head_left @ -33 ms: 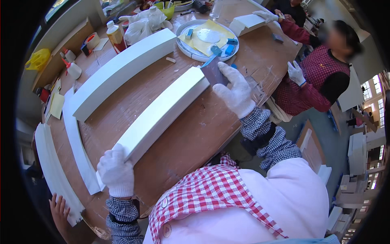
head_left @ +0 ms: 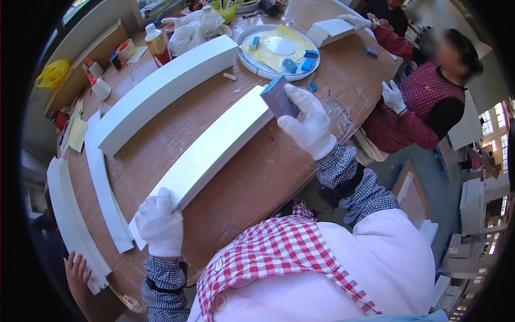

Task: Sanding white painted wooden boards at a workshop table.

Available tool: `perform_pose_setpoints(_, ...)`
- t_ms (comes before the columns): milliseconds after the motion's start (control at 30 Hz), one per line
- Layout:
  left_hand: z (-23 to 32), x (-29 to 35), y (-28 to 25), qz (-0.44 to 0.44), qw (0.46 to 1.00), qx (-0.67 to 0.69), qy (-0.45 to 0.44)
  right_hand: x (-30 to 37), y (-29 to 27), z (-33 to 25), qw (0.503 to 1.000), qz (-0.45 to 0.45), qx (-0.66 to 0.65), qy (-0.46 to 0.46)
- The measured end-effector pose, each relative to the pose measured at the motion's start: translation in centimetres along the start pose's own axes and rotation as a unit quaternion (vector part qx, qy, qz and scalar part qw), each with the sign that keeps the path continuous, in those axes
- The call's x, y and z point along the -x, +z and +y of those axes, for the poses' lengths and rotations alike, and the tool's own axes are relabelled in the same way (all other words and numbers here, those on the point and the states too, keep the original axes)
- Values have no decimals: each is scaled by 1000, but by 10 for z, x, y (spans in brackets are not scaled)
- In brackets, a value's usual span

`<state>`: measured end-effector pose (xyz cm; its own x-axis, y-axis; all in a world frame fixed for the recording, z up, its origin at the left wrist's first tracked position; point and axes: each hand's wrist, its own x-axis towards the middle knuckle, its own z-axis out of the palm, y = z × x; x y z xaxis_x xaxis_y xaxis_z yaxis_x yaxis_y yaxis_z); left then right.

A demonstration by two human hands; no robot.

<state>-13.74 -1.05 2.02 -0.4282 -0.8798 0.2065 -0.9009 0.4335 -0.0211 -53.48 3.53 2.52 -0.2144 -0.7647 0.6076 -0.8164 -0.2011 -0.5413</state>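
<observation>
At the left, the gloved left hand (head_left: 160,225) lies over the lower end of a long white piece (head_left: 209,150), its fingers close together on the top face; whether they also pinch the sides I cannot tell. The piece is gently curved, bright on top and shaded along its near side, and runs across the brown bench (head_left: 236,185) from beneath those fingers toward the upper right. By its far end is a tilted rectangular block (head_left: 279,100), dull grey-purple on its broad face and blue along one edge; contact between the two is unclear. The gloved right hand (head_left: 309,122) pinches the block's right side between thumb and fingers.
</observation>
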Motion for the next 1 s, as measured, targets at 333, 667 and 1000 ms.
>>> perform_pose_setpoints(333,13,-3,-5,-65,994,77,-52,20,117,-130,927,-310,47,-207)
perform_pose_setpoints(667,13,-6,-10,-97,988,85,-89,-80,17,34,870,-196,409,195)
perform_pose_setpoints(1000,11,-20,-17,-170,972,125,-102,-85,52,21,920,-225,320,5)
